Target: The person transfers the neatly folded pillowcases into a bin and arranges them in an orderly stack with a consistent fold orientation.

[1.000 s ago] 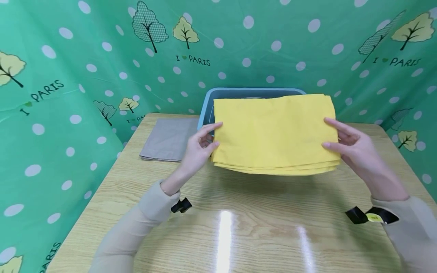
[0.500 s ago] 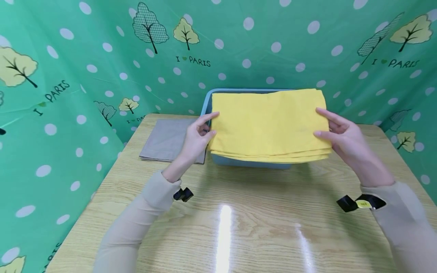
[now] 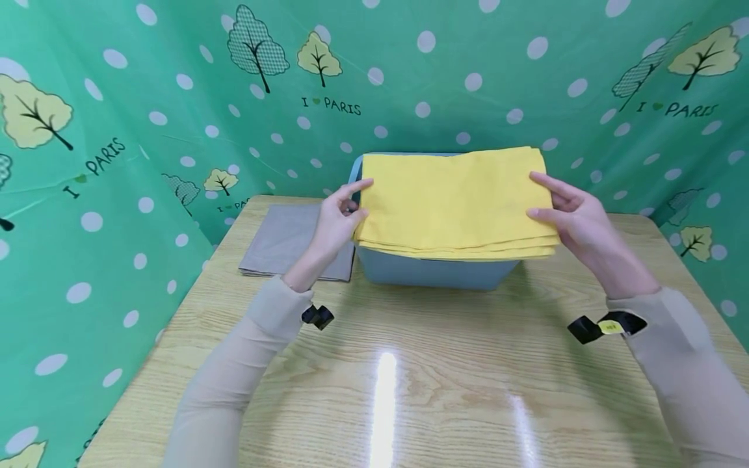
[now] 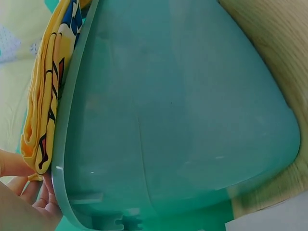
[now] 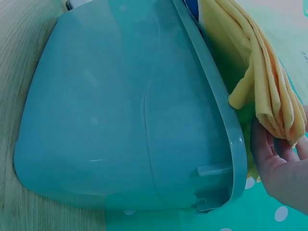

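Note:
A folded yellow cloth [image 3: 456, 201] in several layers is held level over the blue plastic bin [image 3: 433, 273], covering most of its opening in the head view. My left hand [image 3: 336, 224] pinches its left edge, thumb and index finger on top. On the opposite edge, my right hand [image 3: 579, 224] grips it the same way. The left wrist view shows the folded cloth [image 4: 43, 96] at the rim of the bin [image 4: 168, 96], with a coloured print on its underside. Layers of cloth [image 5: 269, 86] bunch above the right hand [image 5: 288, 168] in the right wrist view. The bin's inside is hidden.
A folded grey cloth [image 3: 287, 237] lies on the wooden table [image 3: 456, 370], left of the bin. Behind the table hangs a green dotted curtain [image 3: 409, 65] with printed trees. Black straps [image 3: 608, 325] sit on both wrists.
Both hands have carried the yellow cloth away from me and slightly left, from in front of the bin to over it. More of the bin's front wall now shows.

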{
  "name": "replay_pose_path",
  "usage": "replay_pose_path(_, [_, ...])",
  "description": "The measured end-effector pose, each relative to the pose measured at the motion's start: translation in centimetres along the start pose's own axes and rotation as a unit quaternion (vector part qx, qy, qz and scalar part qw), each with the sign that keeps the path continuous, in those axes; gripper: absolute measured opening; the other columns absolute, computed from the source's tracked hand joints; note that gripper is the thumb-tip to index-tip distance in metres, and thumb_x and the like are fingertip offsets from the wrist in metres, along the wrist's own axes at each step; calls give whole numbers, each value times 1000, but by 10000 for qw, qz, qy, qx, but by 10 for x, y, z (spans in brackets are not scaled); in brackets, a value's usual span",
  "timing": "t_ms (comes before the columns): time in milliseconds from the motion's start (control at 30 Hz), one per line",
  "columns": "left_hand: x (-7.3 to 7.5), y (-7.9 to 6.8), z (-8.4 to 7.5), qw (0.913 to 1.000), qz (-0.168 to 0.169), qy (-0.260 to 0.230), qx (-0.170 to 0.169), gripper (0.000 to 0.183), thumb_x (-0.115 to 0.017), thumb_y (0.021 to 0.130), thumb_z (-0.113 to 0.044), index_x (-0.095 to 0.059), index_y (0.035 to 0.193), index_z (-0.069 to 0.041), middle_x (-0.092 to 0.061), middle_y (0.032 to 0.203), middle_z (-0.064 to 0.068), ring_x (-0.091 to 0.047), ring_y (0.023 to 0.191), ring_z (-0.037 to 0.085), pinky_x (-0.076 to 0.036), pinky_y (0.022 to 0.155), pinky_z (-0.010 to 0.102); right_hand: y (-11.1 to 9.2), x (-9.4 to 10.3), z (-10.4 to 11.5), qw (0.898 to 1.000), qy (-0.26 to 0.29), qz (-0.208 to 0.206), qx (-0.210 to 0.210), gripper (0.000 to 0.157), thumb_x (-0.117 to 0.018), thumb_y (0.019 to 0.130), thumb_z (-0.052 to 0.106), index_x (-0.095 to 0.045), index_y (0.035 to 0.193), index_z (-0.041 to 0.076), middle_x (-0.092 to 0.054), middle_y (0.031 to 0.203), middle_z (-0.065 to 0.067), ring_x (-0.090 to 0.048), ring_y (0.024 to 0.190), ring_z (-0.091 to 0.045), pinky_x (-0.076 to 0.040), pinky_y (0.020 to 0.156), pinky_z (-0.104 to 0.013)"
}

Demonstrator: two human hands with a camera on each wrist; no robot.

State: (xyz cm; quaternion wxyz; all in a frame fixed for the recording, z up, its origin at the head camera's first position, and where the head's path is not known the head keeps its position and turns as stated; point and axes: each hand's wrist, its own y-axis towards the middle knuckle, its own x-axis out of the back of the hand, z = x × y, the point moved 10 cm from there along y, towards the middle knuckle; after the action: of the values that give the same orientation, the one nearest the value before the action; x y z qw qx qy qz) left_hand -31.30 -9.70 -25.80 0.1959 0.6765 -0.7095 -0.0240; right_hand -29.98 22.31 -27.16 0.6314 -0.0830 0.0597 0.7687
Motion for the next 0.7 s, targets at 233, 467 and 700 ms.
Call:
replay_pose_path(233, [4,11,1,9999,-77,140,38,42,-52,83,8,-56,121,-10,-50,117,4,-40,69,12,-31,48,17,11,-2,1,9995,-131,-26,-274,68,-64,78,0,-36,136,21,-26,144,-5,-59,92,-7,-50,69,-23])
replay_pose_path(467, [6,21,1,9993,-126,339,130,43,-52,82,9,-55,121,-10,-51,122,3,-42,68,11,-33,49,16,24,-2,-2,9978,-288,-110,-587,71,-67,76,3,-36,136,25,-19,146,-3,-48,110,-9,-49,71,-19])
replay_pose_path(700, [6,31,7,9981,-65,514,324,44,-53,83,7,-55,122,-13,-49,127,0,-42,69,12,-34,51,18,33,2,-6,9945,-499,-338,-857,74,-70,74,4,-36,136,27,-20,146,-1,-28,127,-16,-47,70,-14])
